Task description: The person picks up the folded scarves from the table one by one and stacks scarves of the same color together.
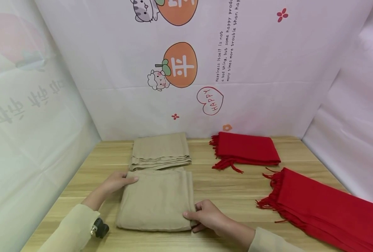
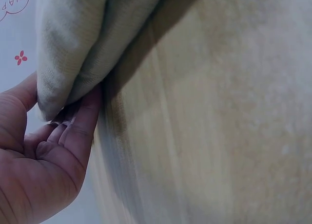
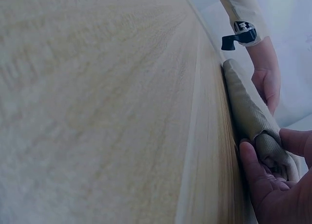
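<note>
Cloth (image 1: 158, 203), folded beige rectangle of woven fabric, on pale wood-grain bench (image 1: 230, 189); L hand (image 1: 115, 182) pinches far-left corner, R hand (image 1: 210, 216) pinches near-right edge (prob. light, floppy; best gripped thru all layers).

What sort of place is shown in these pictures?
Probably a small, screened-off work corner: white printed sheets enclose three sides of the wood-grain table, and folded cloths lie on it.
</note>
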The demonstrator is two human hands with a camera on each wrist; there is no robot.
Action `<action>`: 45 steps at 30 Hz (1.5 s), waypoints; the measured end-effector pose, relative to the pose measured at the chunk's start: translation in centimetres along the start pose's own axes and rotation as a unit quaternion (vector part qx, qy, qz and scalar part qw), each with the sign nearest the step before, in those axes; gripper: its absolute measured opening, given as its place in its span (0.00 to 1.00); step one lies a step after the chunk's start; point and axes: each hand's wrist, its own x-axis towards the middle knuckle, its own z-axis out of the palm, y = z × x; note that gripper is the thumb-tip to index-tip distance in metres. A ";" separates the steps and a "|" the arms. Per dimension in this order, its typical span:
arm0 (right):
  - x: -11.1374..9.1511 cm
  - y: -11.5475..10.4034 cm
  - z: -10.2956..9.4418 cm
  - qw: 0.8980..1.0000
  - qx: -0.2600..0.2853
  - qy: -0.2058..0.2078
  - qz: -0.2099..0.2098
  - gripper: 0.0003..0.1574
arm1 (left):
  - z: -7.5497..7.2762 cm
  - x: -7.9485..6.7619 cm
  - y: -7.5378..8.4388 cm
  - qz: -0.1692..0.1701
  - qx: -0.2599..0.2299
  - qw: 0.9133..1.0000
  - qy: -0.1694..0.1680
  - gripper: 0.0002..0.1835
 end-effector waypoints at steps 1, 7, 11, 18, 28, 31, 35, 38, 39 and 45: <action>0.0 0.0 0.0 1.000 0.000 -0.001 0.000 0.16 | -0.1 0.0 0.0 0.000 0.002 1.000 -0.001 0.29; -0.1 -0.2 -0.2 1.000 0.000 -0.003 0.004 0.14 | -0.4 -0.2 0.3 -0.007 0.011 1.000 -0.004 0.27; -0.1 -0.2 -0.4 1.000 -0.012 -0.001 0.008 0.14 | -0.6 -0.2 0.3 -0.013 0.012 1.000 -0.007 0.24; -0.3 -0.5 -0.6 1.000 -0.025 -0.006 0.007 0.16 | -0.8 -0.1 0.2 -0.014 -0.025 0.999 -0.026 0.23; -0.5 -0.5 -1.3 0.999 -0.036 -0.003 0.006 0.17 | -1.2 -0.4 0.5 -0.016 -0.029 0.999 -0.038 0.22; -0.6 -0.6 -1.6 0.999 -0.044 0.002 0.005 0.20 | -1.3 -0.5 0.6 -0.018 -0.023 0.999 -0.039 0.21; -0.6 -0.9 -2.2 0.998 -0.057 0.003 -0.002 0.23 | -1.5 -0.5 0.6 -0.014 -0.010 0.999 -0.037 0.21; -0.5 -1.2 -2.6 0.998 -0.059 0.003 -0.013 0.22 | -1.7 -0.5 0.7 -0.017 -0.004 0.999 -0.033 0.20; -0.5 -1.3 -2.7 0.998 -0.059 0.004 -0.016 0.22 | -1.7 -0.5 0.7 -0.018 -0.004 0.999 -0.033 0.21; -0.6 -2.0 -3.5 0.997 -0.071 0.017 -0.018 0.20 | -2.3 -0.8 1.1 -0.003 -0.001 1.000 -0.028 0.24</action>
